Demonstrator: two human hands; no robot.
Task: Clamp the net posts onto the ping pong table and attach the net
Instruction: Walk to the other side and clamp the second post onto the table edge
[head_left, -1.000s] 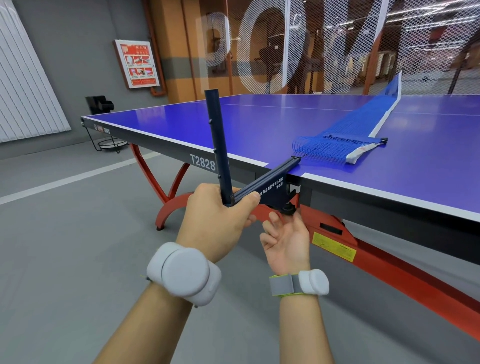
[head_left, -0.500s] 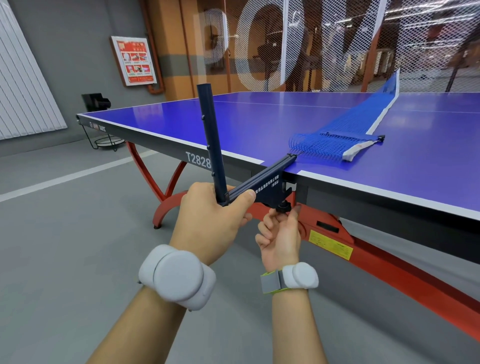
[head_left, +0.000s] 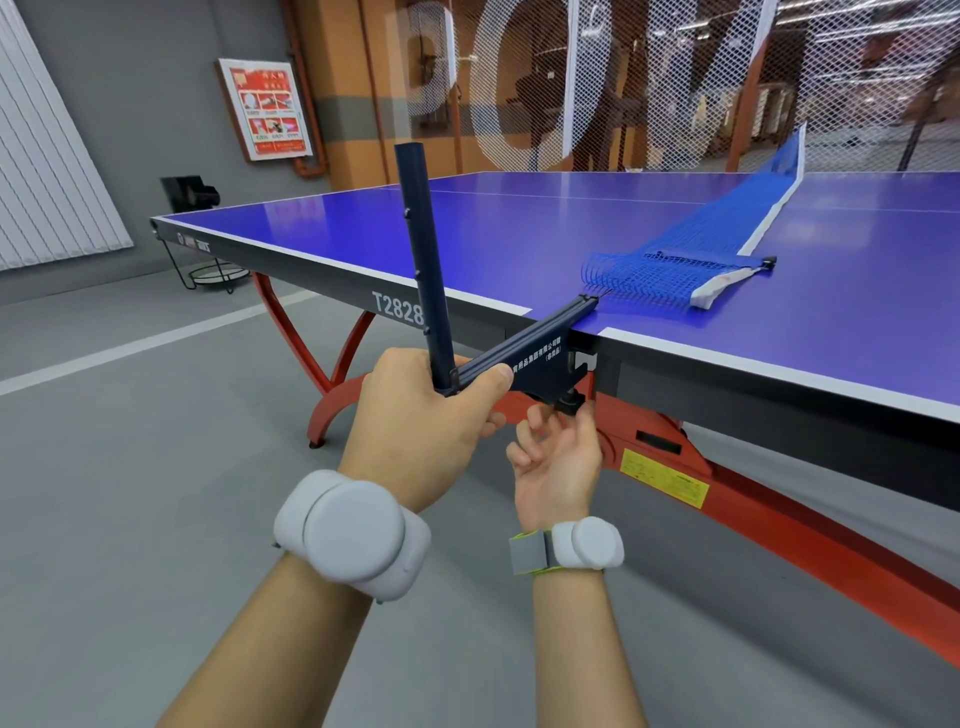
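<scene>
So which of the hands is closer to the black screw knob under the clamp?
Right. The right hand pinches the knob from below; the left hand grips the net post at its base, beside it.

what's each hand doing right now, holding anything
Left hand: grips the net post at its base.
Right hand: fingers pinch the clamp screw knob under the table edge.
</scene>
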